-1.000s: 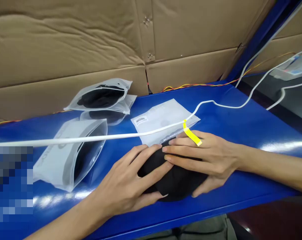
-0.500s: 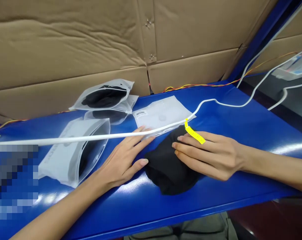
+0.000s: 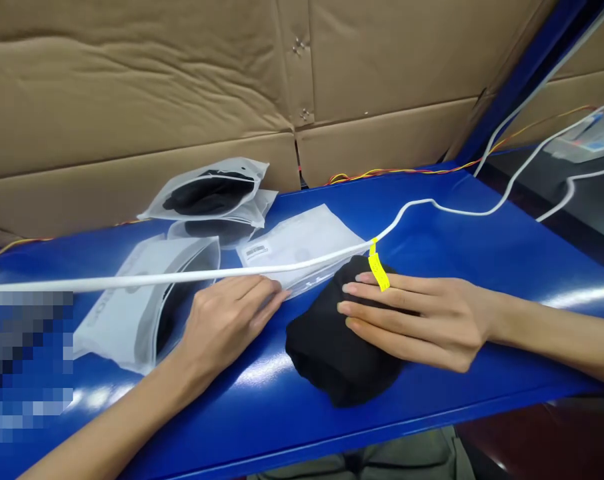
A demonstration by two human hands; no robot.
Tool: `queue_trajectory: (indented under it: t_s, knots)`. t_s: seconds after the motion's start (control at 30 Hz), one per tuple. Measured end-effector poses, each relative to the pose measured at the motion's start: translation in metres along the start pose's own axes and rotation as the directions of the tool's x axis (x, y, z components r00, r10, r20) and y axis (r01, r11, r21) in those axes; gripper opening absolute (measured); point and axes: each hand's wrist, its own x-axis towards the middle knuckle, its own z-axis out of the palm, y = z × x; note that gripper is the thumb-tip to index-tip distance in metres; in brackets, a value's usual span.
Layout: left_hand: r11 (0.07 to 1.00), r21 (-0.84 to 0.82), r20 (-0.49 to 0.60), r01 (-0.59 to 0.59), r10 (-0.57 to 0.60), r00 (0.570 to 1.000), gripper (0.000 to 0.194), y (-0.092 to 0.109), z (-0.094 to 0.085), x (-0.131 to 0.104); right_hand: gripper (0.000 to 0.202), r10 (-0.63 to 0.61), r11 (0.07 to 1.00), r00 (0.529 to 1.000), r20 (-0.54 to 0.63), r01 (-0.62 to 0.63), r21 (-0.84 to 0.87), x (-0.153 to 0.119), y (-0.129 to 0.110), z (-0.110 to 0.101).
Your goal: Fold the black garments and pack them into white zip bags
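Note:
My left hand (image 3: 232,317) is closed, thumb and fingers pinching the near edge of a flat, frosted white zip bag (image 3: 302,230) with a small barcode label. Folded black fabric (image 3: 327,357) lies on the blue table, between my hands and nearer the front edge. Over its right side my right hand (image 3: 427,323) rests with fingers stretched out flat. What kind of fabric item it is cannot be made out. Beside my left wrist stands another frosted bag (image 3: 125,293), its mouth gaping and something black inside.
Further back, stacked frosted bags (image 3: 155,203) hold black fabric. A white cable (image 3: 462,212) with a yellow tag (image 3: 379,270) crosses the view in front of my hands. Thin wires (image 3: 382,172) run along the cardboard wall (image 3: 392,67) behind the blue table (image 3: 512,267).
My left hand has gone from spread fingers to a pinch on the flat bag, which has slid left and towards me. The black fabric has shifted slightly towards me; my right hand stays on it.

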Motion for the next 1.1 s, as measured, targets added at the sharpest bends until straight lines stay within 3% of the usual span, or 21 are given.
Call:
queue_trajectory:
  t_s: [0.13, 0.27, 0.4, 0.5, 0.63, 0.73, 0.93, 1.1]
  knots:
    - [0.998, 0.012, 0.049, 0.067, -0.067, 0.997, 0.023, 0.0, 0.0, -0.004, 0.025, -0.023, 0.999, 1.0, -0.022, 0.023, 0.028, 0.007, -0.002, -0.005]
    - [0.997, -0.076, 0.101, -0.01, 0.018, 0.995, 0.033, -0.002, 0.001, -0.008, 0.033, 0.098, 0.992, 0.995, -0.009, -0.097, 0.079, 0.008, -0.011, 0.001]
    - [0.996, -0.072, 0.026, -0.044, 0.046, 0.999, 0.029, -0.001, 0.002, -0.008, 0.032, 0.139, 0.99, 0.99, -0.028, -0.138, 0.041, 0.003, -0.017, 0.008]
    - [0.999, -0.054, -0.03, -0.008, 0.006, 1.0, 0.018, 0.003, 0.001, -0.007, 0.027, 0.148, 0.987, 0.984, -0.099, -0.141, 0.079, 0.002, -0.015, 0.008]
    - [0.999, -0.037, -0.084, 0.04, -0.043, 0.996, 0.016, 0.009, -0.002, -0.005, 0.021, 0.115, 0.984, 0.989, -0.088, -0.102, 0.145, 0.007, -0.013, 0.005]
    - [0.996, -0.064, -0.087, 0.06, -0.066, 0.994, 0.017, 0.015, -0.004, -0.004, 0.02, 0.156, 0.977, 0.973, -0.169, -0.128, 0.168, 0.007, -0.017, 0.008]
    - [0.973, -0.228, -0.061, 0.042, -0.057, 0.996, 0.019, 0.032, -0.01, -0.003, 0.021, 0.184, 0.976, 0.958, -0.219, -0.15, 0.16, 0.006, -0.02, 0.01]
    - [0.952, -0.301, -0.064, 0.06, -0.083, 0.995, 0.024, 0.038, -0.01, -0.003, 0.017, 0.09, 0.987, 0.982, -0.163, -0.067, 0.144, 0.015, -0.014, 0.0]
